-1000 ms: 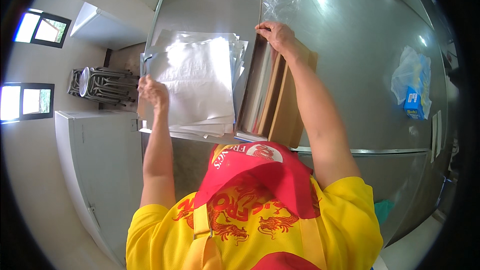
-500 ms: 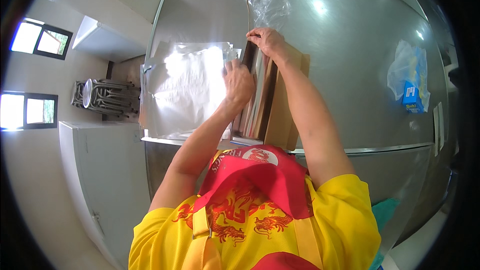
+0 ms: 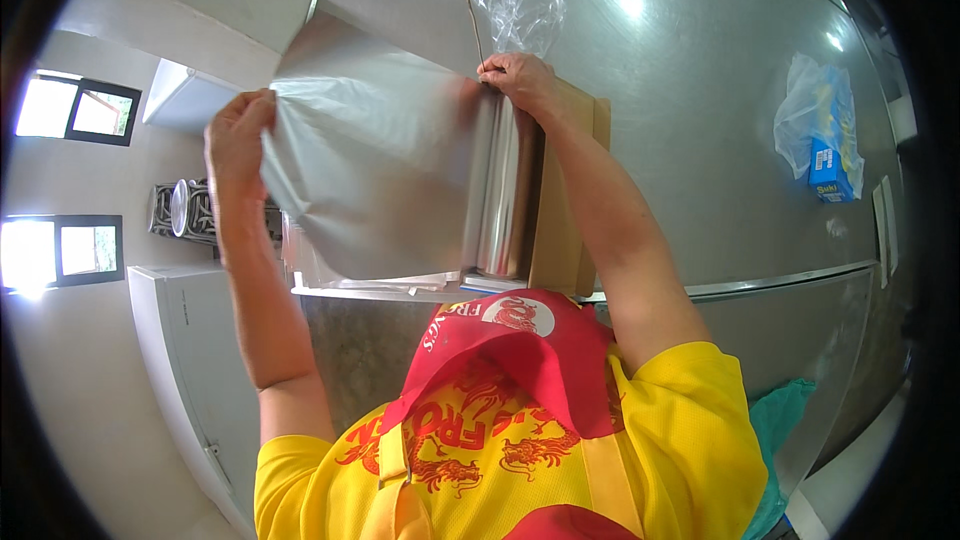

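My left hand (image 3: pixel 240 135) is closed on the free edge of a sheet of aluminium foil (image 3: pixel 370 170), raised at the left. The sheet stretches from there to the foil roll (image 3: pixel 495 190), which lies in a long brown cardboard box (image 3: pixel 568 190) with its flap folded out to the right. My right hand (image 3: pixel 522 78) is pinched at the roll's far end, where a thin brown cord (image 3: pixel 468 0) meets the fingertips. Exactly what those fingers grip is hidden. Beneath the raised foil, the edges of flat sheets (image 3: pixel 400 283) show at the table's near edge.
A crumpled clear plastic bag (image 3: pixel 515 5) lies beyond the box on the metal table (image 3: pixel 690 130). At the right, a blue box (image 3: pixel 830 175) sits partly in a thin plastic bag (image 3: pixel 800 120). Stacked metal stools (image 3: pixel 190 210) and a white cabinet (image 3: pixel 190 340) stand at the left.
My left hand has moved from beside the roll out to the left and up, drawing a sheet of foil over the stacked sheets. My right hand stays at the roll's far end.
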A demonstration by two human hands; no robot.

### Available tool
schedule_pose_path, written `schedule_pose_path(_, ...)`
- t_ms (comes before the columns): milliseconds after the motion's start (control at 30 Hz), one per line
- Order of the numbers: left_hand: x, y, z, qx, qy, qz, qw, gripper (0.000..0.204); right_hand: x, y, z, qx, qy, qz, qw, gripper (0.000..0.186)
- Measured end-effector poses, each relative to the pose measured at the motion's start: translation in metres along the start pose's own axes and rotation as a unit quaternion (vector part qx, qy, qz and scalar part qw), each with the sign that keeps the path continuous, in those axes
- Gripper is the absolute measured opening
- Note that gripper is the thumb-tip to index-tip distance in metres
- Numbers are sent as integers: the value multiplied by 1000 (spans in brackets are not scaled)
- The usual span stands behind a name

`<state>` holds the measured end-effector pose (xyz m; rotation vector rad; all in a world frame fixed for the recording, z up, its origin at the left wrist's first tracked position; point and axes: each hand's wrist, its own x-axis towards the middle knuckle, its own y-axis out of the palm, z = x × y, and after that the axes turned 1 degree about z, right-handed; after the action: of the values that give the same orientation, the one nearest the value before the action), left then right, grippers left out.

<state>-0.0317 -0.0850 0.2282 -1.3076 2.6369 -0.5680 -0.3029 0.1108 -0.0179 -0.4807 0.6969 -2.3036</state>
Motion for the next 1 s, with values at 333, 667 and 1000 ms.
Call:
schedule_pose_path(333, 38, -73, 18, 93, -17, 8, 996, 23, -3, -4, 5, 14, 12, 13, 1000, 22)
schedule_pose_path(667, 65, -132, 366, 336, -170, -56, 925, 21, 1, 2, 12, -8, 22, 33, 999, 19)
schedule_pose_path(1000, 9, -58, 318, 557, -138, -226, 787, 37, -4, -9, 6, -18, 43, 31, 998, 21)
